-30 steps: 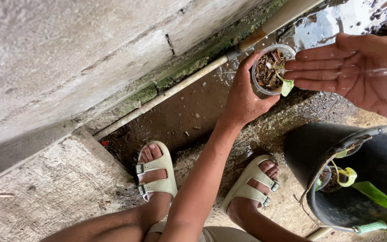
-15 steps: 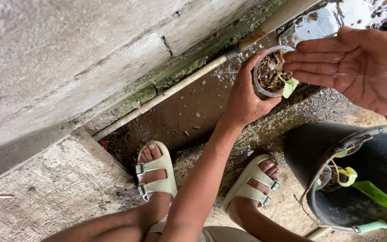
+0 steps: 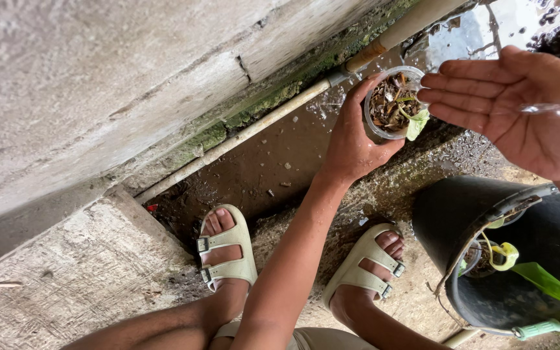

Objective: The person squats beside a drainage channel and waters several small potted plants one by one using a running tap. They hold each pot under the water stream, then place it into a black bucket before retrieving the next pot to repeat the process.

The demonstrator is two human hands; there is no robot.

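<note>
Head view — left hand [image 3: 351, 146] grips round clear cup [image 3: 391, 104].

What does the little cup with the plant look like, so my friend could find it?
Look along the pale pipe below the grey wall. Near its far end, the left hand holds a small clear plastic cup packed with brown bark chips. One green leaf hangs over its rim, unlike the big black bucket nearby.

The right hand [image 3: 520, 110] now sits a little lower and flatter beside the cup [image 3: 393, 104], with water on the palm again.
</note>
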